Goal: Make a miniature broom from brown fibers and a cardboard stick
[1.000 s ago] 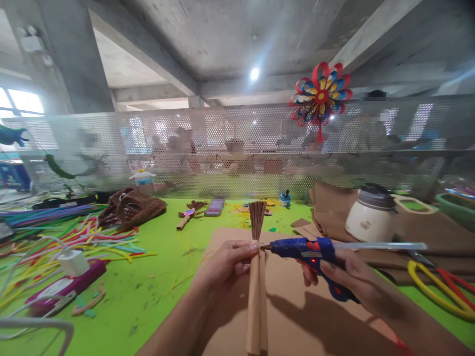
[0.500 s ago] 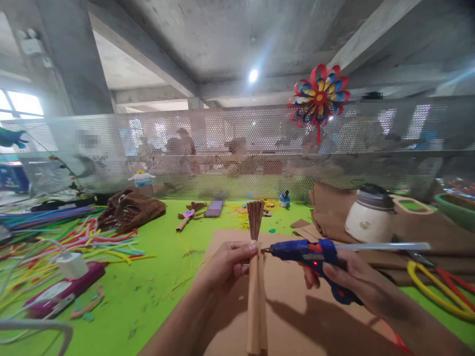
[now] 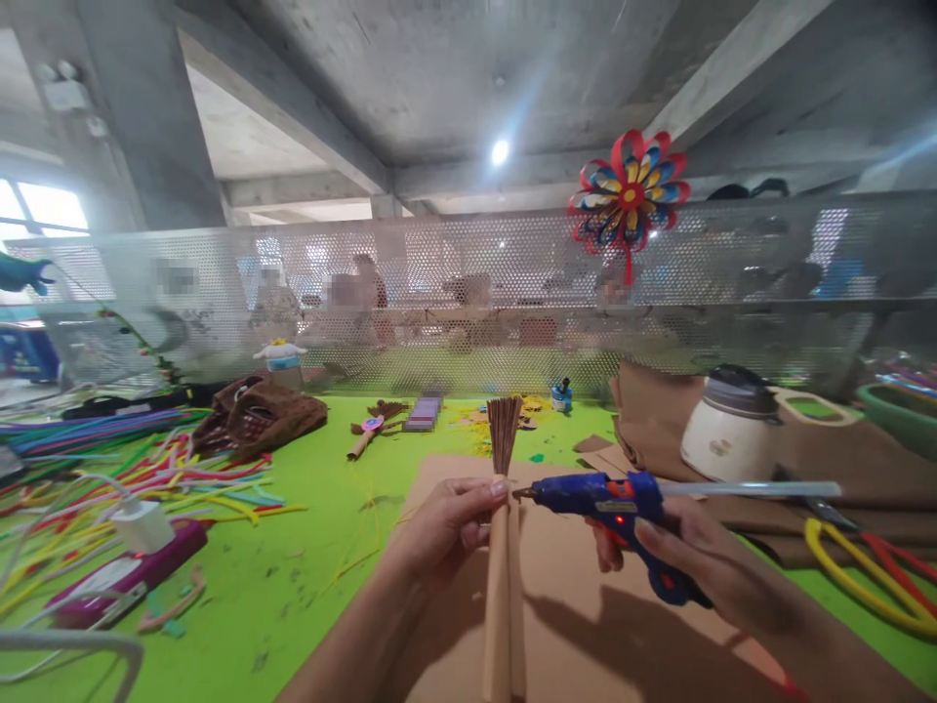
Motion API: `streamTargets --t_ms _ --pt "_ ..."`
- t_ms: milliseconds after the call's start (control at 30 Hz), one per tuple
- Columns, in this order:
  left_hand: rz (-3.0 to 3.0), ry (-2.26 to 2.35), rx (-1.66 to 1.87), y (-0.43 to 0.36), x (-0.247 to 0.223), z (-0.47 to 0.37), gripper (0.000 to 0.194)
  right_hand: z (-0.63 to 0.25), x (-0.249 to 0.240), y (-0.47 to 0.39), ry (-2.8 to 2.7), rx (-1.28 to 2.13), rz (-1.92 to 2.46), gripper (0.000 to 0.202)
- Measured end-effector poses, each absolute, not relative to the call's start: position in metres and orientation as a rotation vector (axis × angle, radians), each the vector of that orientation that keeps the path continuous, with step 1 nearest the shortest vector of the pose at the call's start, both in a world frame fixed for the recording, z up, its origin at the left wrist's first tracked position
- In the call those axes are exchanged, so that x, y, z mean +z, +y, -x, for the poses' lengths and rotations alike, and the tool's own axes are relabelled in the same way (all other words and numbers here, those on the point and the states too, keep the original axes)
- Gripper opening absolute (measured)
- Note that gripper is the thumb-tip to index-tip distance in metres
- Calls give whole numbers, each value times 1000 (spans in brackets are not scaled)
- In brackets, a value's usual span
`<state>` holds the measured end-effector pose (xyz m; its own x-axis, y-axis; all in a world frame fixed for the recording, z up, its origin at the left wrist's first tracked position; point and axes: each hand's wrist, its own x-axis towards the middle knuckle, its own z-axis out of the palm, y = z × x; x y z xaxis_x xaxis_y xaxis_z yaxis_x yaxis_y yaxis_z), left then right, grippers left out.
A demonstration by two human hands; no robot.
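Observation:
Between the thumb and fingers of my left hand (image 3: 458, 517) is a rolled brown paper tube (image 3: 498, 605) with a loose paper flap along its right side. Out of its top fans a bunch of pleated brown paper (image 3: 504, 430). My right hand (image 3: 673, 557) is wrapped round a blue hot glue gun (image 3: 600, 496), a clear glue stick (image 3: 761, 489) poking from its back. The gun's nozzle points left, at the flap's edge close to my left fingertips; whether it touches, I cannot tell. Beneath lies a brown board (image 3: 578, 605).
Left are a purple power strip (image 3: 161, 561), coloured craft strips (image 3: 220, 469) and a brown cloth bag (image 3: 264, 415). A small finished paper figure (image 3: 373, 425) lies behind. Right are a white kettle-like pot (image 3: 728, 425), brown paper (image 3: 651, 420) and scissors (image 3: 856, 557). A perforated screen (image 3: 439, 254) stands behind.
Both hands stay almost where they were. The glue gun has shifted very slightly left along the paper. The tube's lower end has tipped slightly left.

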<state>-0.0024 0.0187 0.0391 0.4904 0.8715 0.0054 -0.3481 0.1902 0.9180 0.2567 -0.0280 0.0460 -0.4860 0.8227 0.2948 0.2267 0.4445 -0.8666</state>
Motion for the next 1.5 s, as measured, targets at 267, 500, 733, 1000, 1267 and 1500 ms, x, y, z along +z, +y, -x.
streamTargets --t_ms 267,500,733,1000,1267,1500 --pt "-1062 585 956 18 41 3 24 -256 49 -31 -2000 1045 896 48" --pt "-1053 642 939 17 41 2 27 -255 47 -29 -1970 980 911 44" --pt "-1077 643 957 20 39 4 29 -255 49 -32 -2038 1045 870 47" --pt "-1075 645 963 20 40 3 30 -255 49 -30 -2021 1040 870 45" --pt "-1080 640 950 19 44 3 28 -253 53 -33 -2007 1048 850 44" --pt "-1087 658 962 20 43 2 29 -256 50 -32 -2029 1095 827 45"
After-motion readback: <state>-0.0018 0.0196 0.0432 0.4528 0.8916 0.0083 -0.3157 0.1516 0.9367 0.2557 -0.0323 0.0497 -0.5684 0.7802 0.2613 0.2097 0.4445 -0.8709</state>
